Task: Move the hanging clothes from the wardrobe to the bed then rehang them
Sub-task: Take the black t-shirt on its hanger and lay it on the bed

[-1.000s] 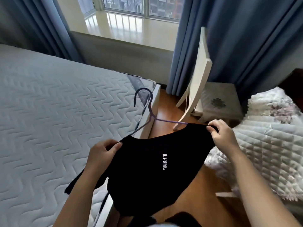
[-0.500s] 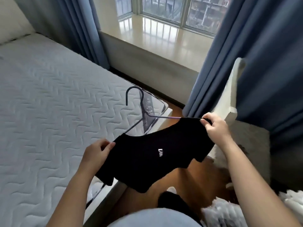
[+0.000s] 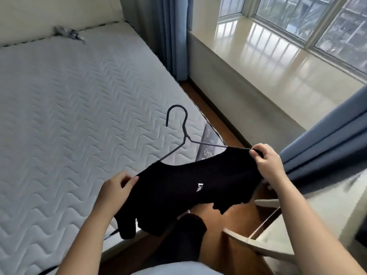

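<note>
A black t-shirt (image 3: 184,191) with small white lettering hangs on a thin dark wire hanger (image 3: 183,133), held in the air over the bed's near corner. My left hand (image 3: 116,187) pinches the shirt's left shoulder. My right hand (image 3: 267,162) grips the right shoulder together with the hanger's end. The hanger's hook points up and away from me. The bed (image 3: 69,108), a bare white quilted mattress, fills the left of the view. The wardrobe is out of sight.
A small grey cloth (image 3: 68,33) lies at the bed's far edge. Blue curtains (image 3: 170,32) hang beside a wide glossy window sill (image 3: 278,62). A pale wooden chair frame (image 3: 258,241) stands on the wood floor at lower right. My dark-socked foot (image 3: 186,235) is below the shirt.
The view has swung left and up, so more of the mattress and window sill show. Both hands keep their hold on the shirt, now spread wider above the bed corner.
</note>
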`<state>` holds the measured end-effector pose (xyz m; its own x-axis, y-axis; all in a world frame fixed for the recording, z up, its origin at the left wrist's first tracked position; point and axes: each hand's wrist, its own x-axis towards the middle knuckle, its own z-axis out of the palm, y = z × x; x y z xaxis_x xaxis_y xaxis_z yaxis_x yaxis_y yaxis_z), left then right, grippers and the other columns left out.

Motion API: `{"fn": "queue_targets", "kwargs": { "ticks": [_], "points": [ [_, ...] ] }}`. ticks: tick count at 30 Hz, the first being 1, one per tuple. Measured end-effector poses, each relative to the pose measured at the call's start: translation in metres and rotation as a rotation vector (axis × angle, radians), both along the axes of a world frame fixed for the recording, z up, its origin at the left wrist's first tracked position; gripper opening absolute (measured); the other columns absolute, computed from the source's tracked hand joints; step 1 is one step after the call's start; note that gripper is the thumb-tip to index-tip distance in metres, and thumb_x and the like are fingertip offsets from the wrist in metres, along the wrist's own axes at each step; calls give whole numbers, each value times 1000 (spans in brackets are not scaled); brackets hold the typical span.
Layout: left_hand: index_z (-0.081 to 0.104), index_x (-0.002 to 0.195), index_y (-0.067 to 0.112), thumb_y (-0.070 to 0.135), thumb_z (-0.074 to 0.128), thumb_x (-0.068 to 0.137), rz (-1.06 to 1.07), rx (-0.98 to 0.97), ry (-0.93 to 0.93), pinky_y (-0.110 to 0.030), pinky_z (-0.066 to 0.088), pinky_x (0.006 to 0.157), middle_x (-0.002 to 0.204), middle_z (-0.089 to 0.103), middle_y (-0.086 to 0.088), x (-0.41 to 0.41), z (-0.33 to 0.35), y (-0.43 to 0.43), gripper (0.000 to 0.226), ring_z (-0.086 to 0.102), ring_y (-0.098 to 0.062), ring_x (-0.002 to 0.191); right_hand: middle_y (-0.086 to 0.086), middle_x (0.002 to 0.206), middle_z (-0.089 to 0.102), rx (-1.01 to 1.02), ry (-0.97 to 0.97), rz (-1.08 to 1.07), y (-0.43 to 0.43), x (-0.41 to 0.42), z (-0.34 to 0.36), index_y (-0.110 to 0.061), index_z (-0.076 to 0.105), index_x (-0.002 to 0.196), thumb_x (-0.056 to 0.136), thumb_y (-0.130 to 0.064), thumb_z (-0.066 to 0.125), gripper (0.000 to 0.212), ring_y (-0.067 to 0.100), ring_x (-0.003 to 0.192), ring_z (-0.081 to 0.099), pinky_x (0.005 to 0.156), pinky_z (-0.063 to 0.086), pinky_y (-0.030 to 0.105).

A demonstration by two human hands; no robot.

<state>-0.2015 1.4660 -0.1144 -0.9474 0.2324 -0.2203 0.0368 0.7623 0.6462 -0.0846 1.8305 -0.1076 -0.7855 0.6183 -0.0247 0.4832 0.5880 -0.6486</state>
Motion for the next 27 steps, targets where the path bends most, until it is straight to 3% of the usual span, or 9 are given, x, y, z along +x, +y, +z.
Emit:
{"fn": "queue_targets", "kwargs": {
  "ticks": [7, 12, 16, 27],
  "points": [
    [47, 60, 25, 28, 56, 87, 144, 15, 2, -26, 36, 55, 64, 56, 6, -85, -26, 43, 28, 51, -15, 64, 5, 91, 53, 16, -124, 65, 45, -108, -25, -8, 63, 97, 91, -18, 53, 15, 19, 87, 46, 75, 31, 27],
    [55, 74, 16, 32, 53, 88, 220, -71, -34, -32, 39, 62, 73, 60, 0, -145, -59, 59, 22, 55, -25, 73, 8, 91, 58, 48, -244, 156, 66, -181, -54, -10, 63, 93, 90, -23, 54, 16, 23, 85, 51, 73, 36, 30],
    [59, 82, 13, 36, 51, 89, 226, -138, -124, -33, 44, 66, 83, 65, -3, -187, -91, 66, 25, 58, -25, 79, 6, 87, 54, 45, -366, 242, 80, -229, -88, -8, 61, 92, 90, -20, 53, 15, 29, 90, 54, 72, 33, 28],
    [50, 79, 13, 24, 47, 93, 223, -257, -340, -30, 36, 66, 76, 55, -2, -308, -189, 107, 17, 51, -22, 76, 8, 88, 45, 13, -551, 353, 122, -372, -202, -4, 59, 101, 92, -9, 44, 18, 38, 98, 54, 79, 39, 36]
  ]
}}
